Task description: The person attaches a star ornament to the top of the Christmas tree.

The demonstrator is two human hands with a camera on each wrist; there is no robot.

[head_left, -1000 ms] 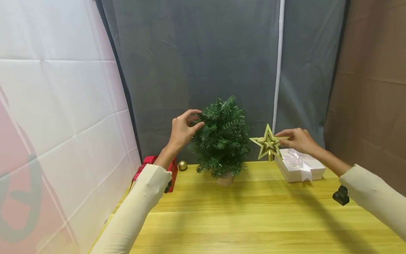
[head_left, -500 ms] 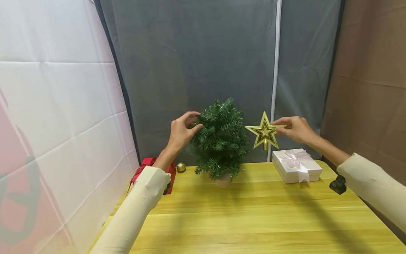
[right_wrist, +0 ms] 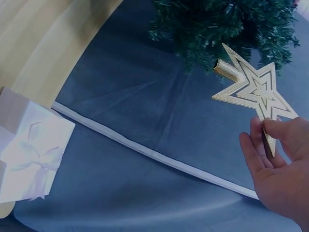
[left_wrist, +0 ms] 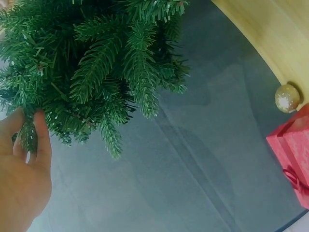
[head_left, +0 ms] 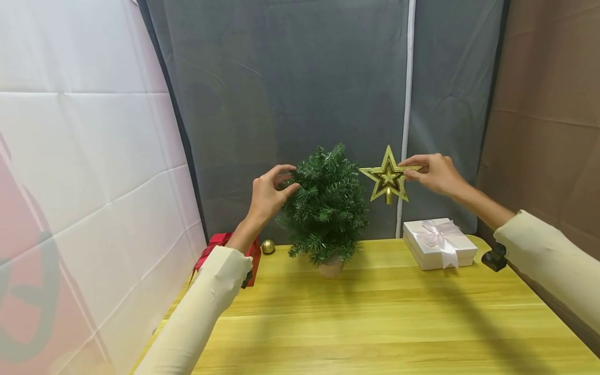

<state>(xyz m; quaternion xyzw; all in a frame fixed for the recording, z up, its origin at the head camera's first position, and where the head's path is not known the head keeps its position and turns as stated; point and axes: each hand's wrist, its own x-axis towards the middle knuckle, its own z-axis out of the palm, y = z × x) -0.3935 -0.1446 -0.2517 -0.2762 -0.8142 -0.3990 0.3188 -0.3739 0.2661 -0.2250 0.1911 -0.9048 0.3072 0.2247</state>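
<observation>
A small green artificial Christmas tree (head_left: 328,205) stands in a pale pot (head_left: 331,267) on the table. My left hand (head_left: 270,191) is at the upper left of its foliage, and in the left wrist view a sprig (left_wrist: 29,135) sits between its thumb and fingers. Out to the tree's right, my right hand (head_left: 436,173) pinches a gold star tree topper (head_left: 388,177) by one side point. The star is upright in the air, its hollow socket (right_wrist: 227,70) pointing down in the head view. Fingertips behind the star are partly hidden.
A white gift box (head_left: 440,244) with a pale ribbon sits at the back right. On the left, a red gift box (head_left: 255,260) is partly behind the left forearm, with a gold ball ornament (head_left: 268,247) beside it. Grey fabric (head_left: 281,78) hangs behind the table (head_left: 375,323).
My right hand has lifted the star from in front of the white box to about the tree's upper level, slightly leftward. The left hand has stayed at the tree.
</observation>
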